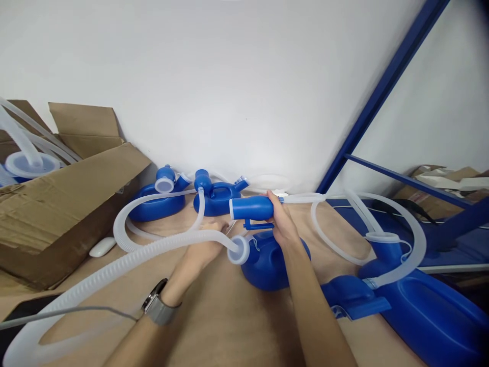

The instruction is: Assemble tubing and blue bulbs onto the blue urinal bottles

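My right hand (284,219) is wrapped around a blue urinal funnel (250,208) with a white rim facing left and a small blue handle underneath. From its right end runs a clear hose (305,199). Below it a blue urinal bottle (263,265) rests on the table, its pale cap (239,250) joined to a thick translucent corrugated hose (153,250) that sweeps left. Behind that hose is my left hand (208,242), its fingers curled together. A thin white strip shows by the fingertips, but whether they grip it is hidden.
Two blue bottles (156,208) with funnels stand against the wall. A larger blue bottle (431,306) with a looped hose lies at the right. An open cardboard box (69,214) holding hoses, a white mouse (102,247) and a grey cable (76,309) are at left; a blue metal frame (382,92) rises at right.
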`<control>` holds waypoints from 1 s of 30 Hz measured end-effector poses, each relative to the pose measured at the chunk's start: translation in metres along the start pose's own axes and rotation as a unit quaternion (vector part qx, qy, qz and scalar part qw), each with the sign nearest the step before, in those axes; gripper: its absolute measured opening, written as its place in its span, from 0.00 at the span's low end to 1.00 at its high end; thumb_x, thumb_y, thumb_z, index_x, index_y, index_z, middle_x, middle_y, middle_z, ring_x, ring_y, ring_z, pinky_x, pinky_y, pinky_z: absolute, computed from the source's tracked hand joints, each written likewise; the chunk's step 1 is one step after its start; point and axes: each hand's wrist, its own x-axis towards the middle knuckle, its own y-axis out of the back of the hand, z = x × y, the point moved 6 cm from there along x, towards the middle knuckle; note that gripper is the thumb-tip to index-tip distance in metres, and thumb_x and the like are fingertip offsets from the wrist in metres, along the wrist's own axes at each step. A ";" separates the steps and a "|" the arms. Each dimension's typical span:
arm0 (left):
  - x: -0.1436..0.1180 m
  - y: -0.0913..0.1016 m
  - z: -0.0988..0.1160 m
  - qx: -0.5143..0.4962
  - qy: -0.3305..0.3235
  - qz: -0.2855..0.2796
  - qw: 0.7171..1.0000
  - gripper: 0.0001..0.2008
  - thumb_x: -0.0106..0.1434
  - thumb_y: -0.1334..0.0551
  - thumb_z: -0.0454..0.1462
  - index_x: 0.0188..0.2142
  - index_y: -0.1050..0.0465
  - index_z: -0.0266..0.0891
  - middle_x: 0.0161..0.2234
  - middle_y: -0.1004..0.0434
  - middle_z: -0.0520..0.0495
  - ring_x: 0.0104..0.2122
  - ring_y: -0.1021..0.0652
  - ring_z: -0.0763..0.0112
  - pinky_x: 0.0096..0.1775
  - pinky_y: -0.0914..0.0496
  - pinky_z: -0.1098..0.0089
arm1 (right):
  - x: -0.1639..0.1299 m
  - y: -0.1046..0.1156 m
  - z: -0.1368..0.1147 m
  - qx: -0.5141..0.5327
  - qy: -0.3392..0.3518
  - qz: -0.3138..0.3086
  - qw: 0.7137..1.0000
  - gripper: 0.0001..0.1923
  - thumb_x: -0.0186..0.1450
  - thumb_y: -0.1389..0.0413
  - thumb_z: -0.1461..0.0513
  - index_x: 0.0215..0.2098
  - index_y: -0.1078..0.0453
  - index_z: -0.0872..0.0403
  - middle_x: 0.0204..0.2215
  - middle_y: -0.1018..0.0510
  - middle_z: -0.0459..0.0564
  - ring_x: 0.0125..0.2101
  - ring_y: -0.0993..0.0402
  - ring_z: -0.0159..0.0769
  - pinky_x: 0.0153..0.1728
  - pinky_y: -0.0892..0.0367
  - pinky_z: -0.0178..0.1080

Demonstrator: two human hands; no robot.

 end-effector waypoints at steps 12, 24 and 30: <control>0.014 0.010 0.027 -0.200 0.000 0.052 0.978 0.15 0.59 0.31 0.46 0.40 0.25 0.40 0.37 0.19 0.46 0.41 0.19 0.60 0.45 0.26 0.62 | -0.004 0.005 -0.008 -0.029 0.017 0.021 0.999 0.27 0.55 0.37 0.39 0.37 0.20 0.51 0.34 0.17 0.47 0.33 0.24 0.39 0.24 0.36 0.35; 0.010 0.010 0.037 -0.241 -0.024 -0.129 0.962 0.20 0.62 0.32 0.51 0.29 0.34 0.40 0.24 0.35 0.56 0.24 0.35 0.76 0.27 0.42 0.74 | -0.001 0.008 -0.002 0.011 -0.027 0.046 0.999 0.18 0.51 0.36 0.47 0.29 0.29 0.50 0.22 0.23 0.43 0.26 0.25 0.39 0.25 0.32 0.37; 0.015 0.009 0.011 -0.084 -0.011 -0.095 0.992 0.19 0.68 0.40 0.52 0.33 0.24 0.40 0.28 0.24 0.48 0.29 0.26 0.66 0.31 0.34 0.68 | 0.000 0.022 -0.018 -0.025 -0.016 0.023 0.999 0.17 0.52 0.34 0.47 0.29 0.25 0.51 0.23 0.22 0.44 0.25 0.26 0.38 0.25 0.33 0.37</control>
